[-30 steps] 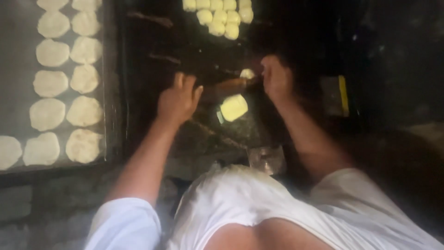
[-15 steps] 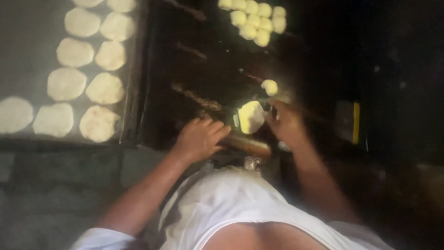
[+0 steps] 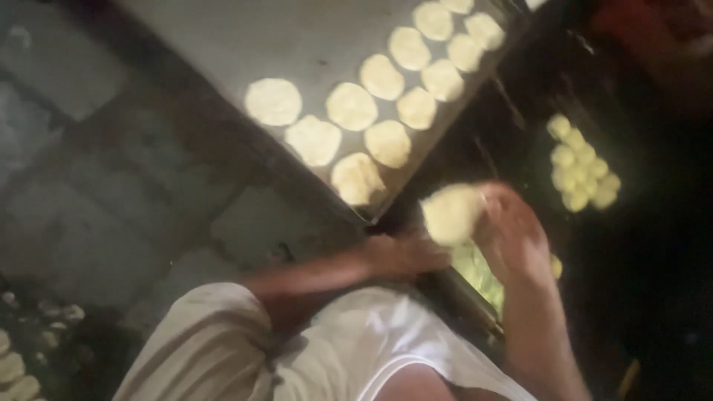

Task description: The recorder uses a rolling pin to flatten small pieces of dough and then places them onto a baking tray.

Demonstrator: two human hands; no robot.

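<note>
The right hand (image 3: 512, 238) holds a flattened dough round (image 3: 451, 214), fingers closed on its edge, just off the tray's (image 3: 223, 44) near corner. The left hand (image 3: 405, 255) is blurred below it; its grip cannot be told. Pale dough rounds (image 3: 349, 105) line the tray's near edge; small dough balls (image 3: 583, 167) cluster to the right.

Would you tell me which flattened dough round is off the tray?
The dough round held up in the right hand; all the others lie flat on the tray.

Dim flatbread kitchen: tray (image 3: 223, 44) of rolled dough rounds (image 3: 350, 106), dough balls (image 3: 583, 167).
</note>
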